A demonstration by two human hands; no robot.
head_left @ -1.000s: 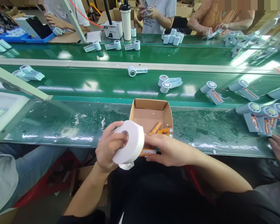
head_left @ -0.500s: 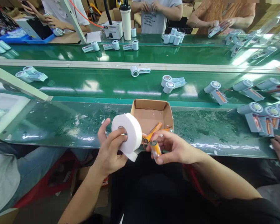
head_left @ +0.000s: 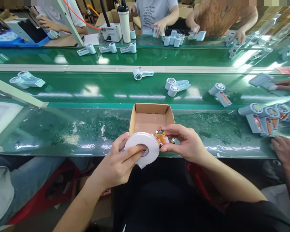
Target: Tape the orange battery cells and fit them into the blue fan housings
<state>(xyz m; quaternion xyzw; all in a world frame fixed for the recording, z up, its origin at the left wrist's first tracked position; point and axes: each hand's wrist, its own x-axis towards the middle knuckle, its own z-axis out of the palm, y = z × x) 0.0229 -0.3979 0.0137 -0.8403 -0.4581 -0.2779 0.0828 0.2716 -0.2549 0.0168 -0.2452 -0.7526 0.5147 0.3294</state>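
Green tabletop (head_left: 58,129) gleamed; left hand (head_left: 119,161) hooked the white tape roll (head_left: 153,150) through its core, right hand (head_left: 189,141) pinched an orange battery (head_left: 162,139) beside it, near the cardboard box (head_left: 151,109). Likely stiff and slick, that battery suited a grip round its barrel.

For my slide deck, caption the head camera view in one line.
Left hand holds a roll of white tape beside an orange battery in the right hand, at an open cardboard box.
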